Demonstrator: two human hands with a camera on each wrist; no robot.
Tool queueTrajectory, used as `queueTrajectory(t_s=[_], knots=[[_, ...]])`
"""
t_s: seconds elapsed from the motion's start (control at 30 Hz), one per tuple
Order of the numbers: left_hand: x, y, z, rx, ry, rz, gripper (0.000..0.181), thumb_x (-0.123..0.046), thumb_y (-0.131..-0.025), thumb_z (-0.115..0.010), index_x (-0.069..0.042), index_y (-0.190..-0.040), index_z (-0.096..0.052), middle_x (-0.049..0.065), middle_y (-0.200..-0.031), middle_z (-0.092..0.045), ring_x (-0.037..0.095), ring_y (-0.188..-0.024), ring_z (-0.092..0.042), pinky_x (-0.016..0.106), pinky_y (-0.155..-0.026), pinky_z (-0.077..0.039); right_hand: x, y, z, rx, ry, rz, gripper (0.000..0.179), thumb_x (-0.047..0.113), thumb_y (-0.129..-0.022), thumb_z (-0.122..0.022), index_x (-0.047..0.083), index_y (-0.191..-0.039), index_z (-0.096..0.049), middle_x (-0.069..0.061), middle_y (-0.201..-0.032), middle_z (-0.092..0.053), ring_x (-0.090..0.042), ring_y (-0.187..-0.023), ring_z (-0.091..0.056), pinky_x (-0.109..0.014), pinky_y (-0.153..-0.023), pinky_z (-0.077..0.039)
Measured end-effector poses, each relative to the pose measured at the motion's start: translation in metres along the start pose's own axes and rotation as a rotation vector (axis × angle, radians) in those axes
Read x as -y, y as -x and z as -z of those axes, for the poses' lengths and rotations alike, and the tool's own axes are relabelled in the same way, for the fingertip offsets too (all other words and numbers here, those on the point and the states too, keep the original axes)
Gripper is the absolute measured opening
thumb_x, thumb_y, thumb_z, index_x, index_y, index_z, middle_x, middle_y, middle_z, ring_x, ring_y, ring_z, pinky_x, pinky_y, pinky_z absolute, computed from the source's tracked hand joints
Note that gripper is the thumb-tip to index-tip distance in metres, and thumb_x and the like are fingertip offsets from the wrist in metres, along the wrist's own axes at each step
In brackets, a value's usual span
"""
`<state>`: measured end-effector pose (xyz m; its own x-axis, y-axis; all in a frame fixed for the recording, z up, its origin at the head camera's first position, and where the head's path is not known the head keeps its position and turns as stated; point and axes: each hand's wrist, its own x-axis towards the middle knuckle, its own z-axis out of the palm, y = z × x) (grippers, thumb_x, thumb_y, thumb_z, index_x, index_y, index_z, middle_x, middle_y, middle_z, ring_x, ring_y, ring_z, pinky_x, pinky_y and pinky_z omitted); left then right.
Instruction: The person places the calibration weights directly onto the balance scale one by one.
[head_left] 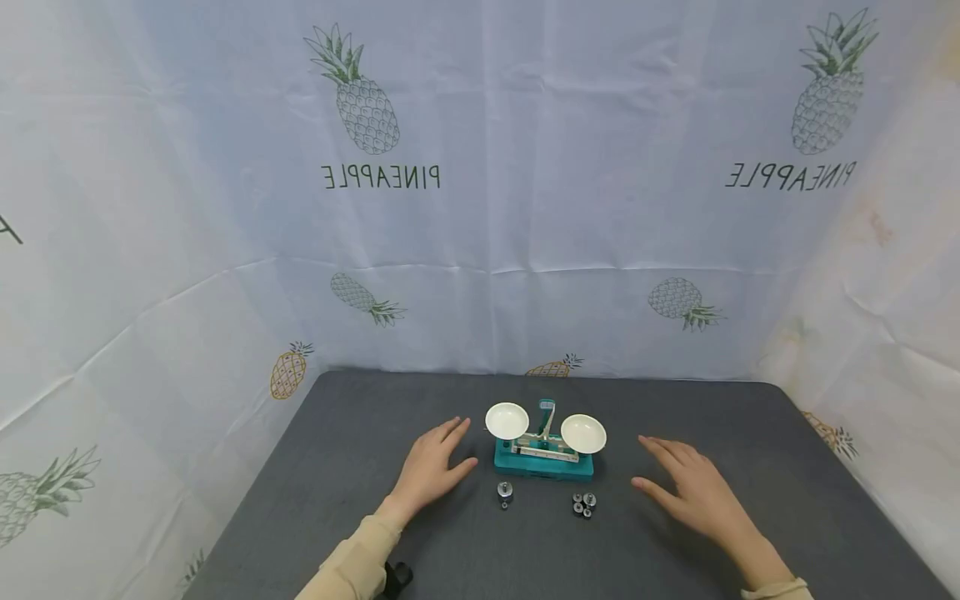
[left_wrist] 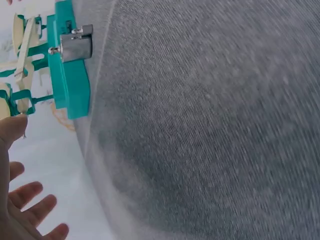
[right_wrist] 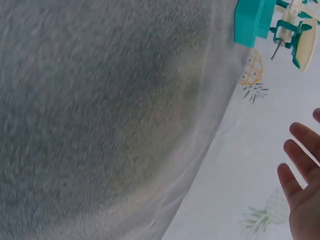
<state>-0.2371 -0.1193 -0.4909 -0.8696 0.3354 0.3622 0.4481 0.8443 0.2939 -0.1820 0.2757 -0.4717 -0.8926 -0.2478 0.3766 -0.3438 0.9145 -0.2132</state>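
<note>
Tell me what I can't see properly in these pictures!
Head: any numbers on the scale, too small to read.
Head: lower side of the middle orange pineapple, hidden behind the table.
Left wrist: part of the base, hidden behind the big weight.
Right wrist: the scale's other end, cut off at top right.

Illumination was bright and diffuse. The pineapple-print curtain [head_left: 517,217] registered bluish at centre and warmer at right. Soft-edged shadows darkened the gray tabletop [head_left: 540,558] near the left hand [head_left: 431,468] and right hand [head_left: 693,490]. Both wrist views rendered the tabletop grainy.
</note>
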Motion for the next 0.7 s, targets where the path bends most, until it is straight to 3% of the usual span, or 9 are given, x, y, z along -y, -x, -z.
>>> queueTrajectory(t_s=[0.23,0.47,0.7], knots=[[-0.005,-0.002,-0.002,0.079,0.216,0.100,0.061,-0.036,-0.086,-0.065,-0.010,-0.138,-0.046,0.014,-0.132,-0.052,0.032,-0.118,-0.054,0.049,-0.093,-0.046,0.012,-0.003,-0.003,-0.003,-0.099,-0.008,0.052,0.044,-0.084,-0.065,0.012,-0.125,-0.058,-0.011,-0.118,-0.062,-0.034,-0.109,-0.056,-0.054,-0.086,-0.045],[-0.003,-0.005,-0.009,0.120,0.404,0.123,0.061,-0.027,-0.086,-0.066,-0.004,-0.137,-0.044,0.016,-0.128,-0.052,0.023,-0.093,-0.061,0.036,-0.074,-0.051,0.019,-0.004,-0.009,0.000,-0.183,-0.027,0.044,0.037,-0.085,-0.066,0.013,-0.121,-0.061,-0.007,-0.114,-0.064,-0.029,-0.104,-0.060,-0.048,-0.081,-0.050],[0.001,-0.009,-0.023,0.161,0.483,0.142,0.065,-0.027,-0.083,-0.070,-0.002,-0.137,-0.044,0.019,-0.125,-0.053,0.015,-0.081,-0.062,0.025,-0.067,-0.049,0.023,-0.006,-0.018,0.001,-0.244,0.022,0.035,0.029,-0.083,-0.070,0.011,-0.112,-0.066,-0.001,-0.104,-0.066,-0.016,-0.085,-0.064,-0.029,-0.069,-0.051]])
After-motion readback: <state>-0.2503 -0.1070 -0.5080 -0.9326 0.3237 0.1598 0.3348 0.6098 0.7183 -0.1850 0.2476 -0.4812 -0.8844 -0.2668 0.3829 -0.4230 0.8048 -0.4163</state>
